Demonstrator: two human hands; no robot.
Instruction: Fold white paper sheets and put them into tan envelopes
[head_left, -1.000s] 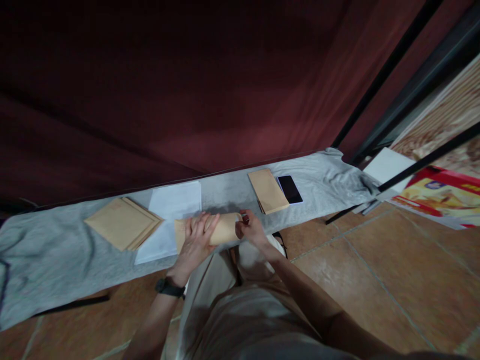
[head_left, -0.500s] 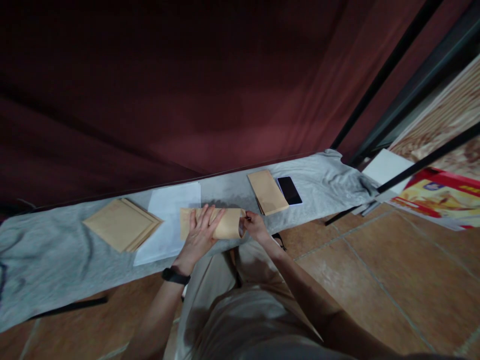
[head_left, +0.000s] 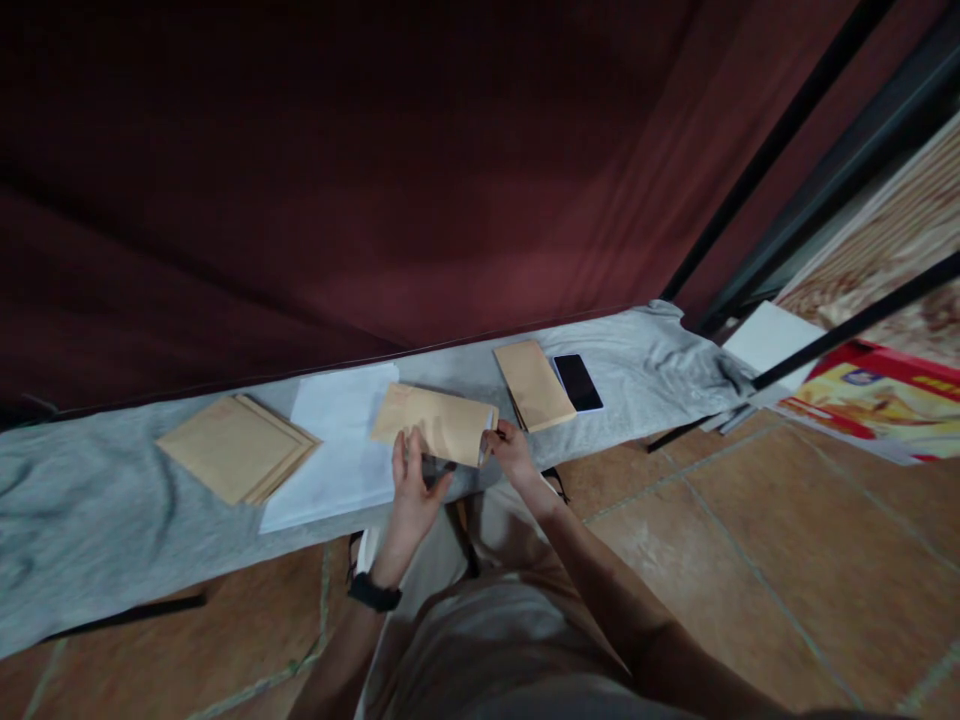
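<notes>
A brown paper envelope [head_left: 439, 420] lies slanted on the cloth-covered bench, its right end gaping a little with something white showing inside. My right hand [head_left: 514, 455] pinches that right end; its fingertips are partly hidden. Just below the envelope's near edge, my left hand [head_left: 412, 490] is open, thumb spread from the fingers. Its fingertips reach the envelope's lower left edge, though I cannot tell whether they press on it. Under the envelope's left end are white paper sheets [head_left: 330, 480].
A stack of brown envelopes [head_left: 232, 450] lies at the left, overlapping the sheets. More envelopes [head_left: 534, 385] lie to the right, beside a dark-screened phone [head_left: 577, 382]. Grey cloth [head_left: 97, 520] covers the narrow bench. Behind hangs a dark red curtain [head_left: 450, 200]; a red-and-yellow box [head_left: 885, 400] is at the right.
My left hand has come off the envelope's top and moved down toward me, fingers parting. The envelope has tilted, its left end swinging away from me. My right hand keeps its pinch.
</notes>
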